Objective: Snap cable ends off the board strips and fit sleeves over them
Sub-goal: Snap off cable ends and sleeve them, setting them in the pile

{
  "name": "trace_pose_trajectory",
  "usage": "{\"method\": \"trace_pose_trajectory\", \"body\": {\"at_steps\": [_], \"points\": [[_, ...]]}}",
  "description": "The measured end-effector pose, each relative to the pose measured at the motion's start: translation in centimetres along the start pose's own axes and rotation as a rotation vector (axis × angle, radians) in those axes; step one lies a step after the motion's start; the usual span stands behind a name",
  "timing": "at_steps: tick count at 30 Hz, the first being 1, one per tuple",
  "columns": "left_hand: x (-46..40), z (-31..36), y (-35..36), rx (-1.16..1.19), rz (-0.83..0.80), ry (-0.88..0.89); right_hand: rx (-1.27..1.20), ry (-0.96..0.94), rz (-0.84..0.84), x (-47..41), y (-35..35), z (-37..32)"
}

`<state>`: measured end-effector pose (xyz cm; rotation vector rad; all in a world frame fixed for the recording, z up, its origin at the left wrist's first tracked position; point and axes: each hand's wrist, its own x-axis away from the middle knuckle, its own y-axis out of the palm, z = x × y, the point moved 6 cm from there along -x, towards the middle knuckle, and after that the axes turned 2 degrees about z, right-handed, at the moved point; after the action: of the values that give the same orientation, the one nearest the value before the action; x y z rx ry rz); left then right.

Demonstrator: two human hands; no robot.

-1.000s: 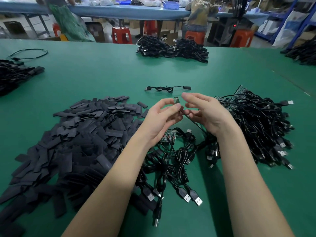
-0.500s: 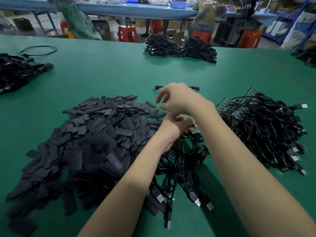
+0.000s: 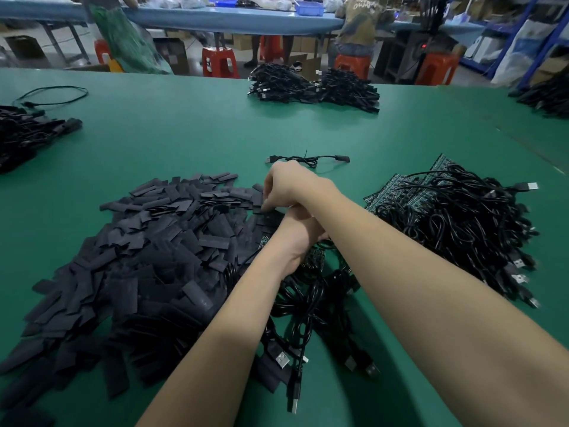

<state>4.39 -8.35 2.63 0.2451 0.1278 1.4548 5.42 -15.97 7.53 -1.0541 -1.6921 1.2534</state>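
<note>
Green table [image 3: 184, 140]; matt black sleeves [image 3: 147, 257], heaped near left; glossy black cables [image 3: 462, 223] with silver plug tips, right; dark green board strips [image 3: 397, 186] with pale toothed edges, beneath the cables; red-orange stools [image 3: 220, 61], far; blue bench [image 3: 215, 18], far.

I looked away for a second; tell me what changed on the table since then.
The right hand let go of the small board piece it shared with the left and crossed over the left wrist to the sleeve pile, fingertips down on a sleeve. The left hand dropped lower, now mostly hidden under the right forearm. Cable heaps and the single cable stayed put.
</note>
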Motion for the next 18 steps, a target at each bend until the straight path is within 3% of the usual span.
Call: {"method": "trace_pose_trajectory", "body": {"at_steps": [5, 8, 11, 18], "points": [[-0.5, -0.5, -0.4, 0.09, -0.01, -0.056, -0.104, 0.025, 0.121, 1.1, -3.4, 1.1], [-0.9, -0.7, -0.6, 0.16, 0.024, -0.102, -0.326, 0.06, 0.318, 3.7, -6.3, 3.6], [-0.9, -0.9, -0.6, 0.177, 0.012, -0.106, -0.704, 0.13, 0.45, 7.6, -7.1, 7.4], [-0.7, -0.8, -0.3, 0.182, -0.077, -0.097, -1.379, 0.093, 0.383, 12.2, -3.3, 12.0]]}}
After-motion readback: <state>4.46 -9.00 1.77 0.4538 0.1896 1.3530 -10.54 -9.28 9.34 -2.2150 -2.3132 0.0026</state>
